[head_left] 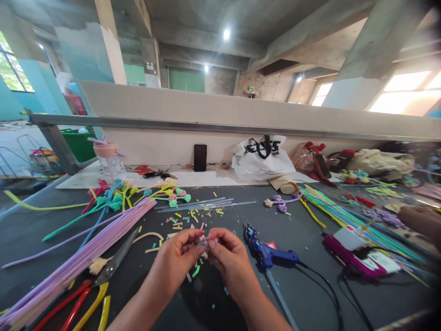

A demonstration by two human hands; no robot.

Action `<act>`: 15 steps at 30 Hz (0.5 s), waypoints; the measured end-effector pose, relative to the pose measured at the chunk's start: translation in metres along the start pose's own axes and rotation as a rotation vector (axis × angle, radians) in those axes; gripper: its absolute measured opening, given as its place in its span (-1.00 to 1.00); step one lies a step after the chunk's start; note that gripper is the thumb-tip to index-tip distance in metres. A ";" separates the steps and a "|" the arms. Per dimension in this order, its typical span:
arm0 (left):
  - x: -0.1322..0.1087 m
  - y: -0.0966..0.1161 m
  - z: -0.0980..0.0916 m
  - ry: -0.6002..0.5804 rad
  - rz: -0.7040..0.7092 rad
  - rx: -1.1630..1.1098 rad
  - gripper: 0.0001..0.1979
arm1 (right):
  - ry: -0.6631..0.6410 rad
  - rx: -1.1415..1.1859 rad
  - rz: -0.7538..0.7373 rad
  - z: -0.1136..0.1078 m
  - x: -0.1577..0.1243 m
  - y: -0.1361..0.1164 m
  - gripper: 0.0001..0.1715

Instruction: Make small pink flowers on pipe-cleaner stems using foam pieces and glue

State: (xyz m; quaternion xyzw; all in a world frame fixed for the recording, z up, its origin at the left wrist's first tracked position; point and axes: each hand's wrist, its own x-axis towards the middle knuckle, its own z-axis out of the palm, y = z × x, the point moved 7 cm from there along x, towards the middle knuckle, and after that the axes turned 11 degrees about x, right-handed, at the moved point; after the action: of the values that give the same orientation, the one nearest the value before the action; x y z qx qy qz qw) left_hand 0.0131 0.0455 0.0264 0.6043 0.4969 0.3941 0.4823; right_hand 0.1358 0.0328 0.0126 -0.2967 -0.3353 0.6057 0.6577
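My left hand [177,255] and my right hand [229,257] meet low in the middle of the view, above a dark table [213,303]. Both pinch a small pale purple piece [206,242] between the fingertips; it is too small to name for sure. A bundle of lilac pipe cleaners [82,255] lies to the left of my left hand, with scissors [103,276] beside it. A blue glue gun [265,250] lies just right of my right hand.
Short coloured offcuts [182,220] litter the table ahead. Finished pipe-cleaner flowers [138,193] lie at the back left, long coloured sticks [344,211] at the right. Another person's hand [422,223] shows at the right edge beside a purple glue gun [347,257]. A white bag [262,158] and phone [200,157] lean against the back wall.
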 end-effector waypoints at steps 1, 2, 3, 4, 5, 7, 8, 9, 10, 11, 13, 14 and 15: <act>0.000 -0.001 0.002 -0.022 -0.026 -0.021 -0.75 | -0.004 0.005 0.004 0.000 0.000 0.001 -0.84; 0.000 -0.002 0.002 -0.033 -0.034 -0.025 -0.78 | -0.006 0.006 0.007 0.000 0.000 0.001 -0.83; 0.001 -0.002 0.002 -0.035 -0.029 -0.019 -0.81 | -0.006 0.003 0.009 -0.001 0.000 0.002 -0.83; 0.001 -0.002 0.002 -0.033 -0.016 -0.009 -0.83 | -0.003 -0.004 0.009 -0.001 0.000 0.002 -0.82; 0.001 -0.002 0.002 -0.031 0.000 0.003 -0.85 | 0.000 -0.015 0.007 -0.002 0.000 0.003 -0.82; 0.002 -0.003 0.002 -0.027 0.031 0.031 -0.86 | 0.011 -0.043 0.000 -0.002 0.000 0.003 -0.81; 0.002 -0.003 0.002 -0.027 0.041 0.043 -0.86 | 0.017 -0.060 -0.002 -0.002 0.000 0.003 -0.81; 0.002 -0.003 0.002 -0.030 0.050 0.058 -0.87 | 0.024 -0.076 -0.003 -0.002 0.000 0.003 -0.82; 0.002 -0.003 0.002 -0.037 0.058 0.075 -0.87 | 0.032 -0.092 -0.003 -0.002 -0.001 0.003 -0.82; 0.001 -0.002 0.003 -0.043 0.069 0.097 -0.88 | 0.040 -0.107 -0.002 -0.002 -0.001 0.003 -0.83; -0.001 0.000 0.004 -0.036 0.105 0.151 -0.89 | 0.057 -0.128 0.000 -0.002 -0.001 0.003 -0.85; -0.002 0.002 0.003 -0.021 0.127 0.180 -0.89 | 0.067 -0.135 -0.003 -0.002 -0.001 0.002 -0.86; -0.004 0.005 0.003 0.000 0.150 0.207 -0.89 | 0.075 -0.142 -0.007 -0.002 -0.001 0.002 -0.87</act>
State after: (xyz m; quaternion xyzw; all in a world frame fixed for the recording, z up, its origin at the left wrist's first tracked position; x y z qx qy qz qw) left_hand 0.0162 0.0412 0.0302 0.6862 0.4883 0.3756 0.3867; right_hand 0.1362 0.0317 0.0097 -0.3638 -0.3535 0.5667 0.6492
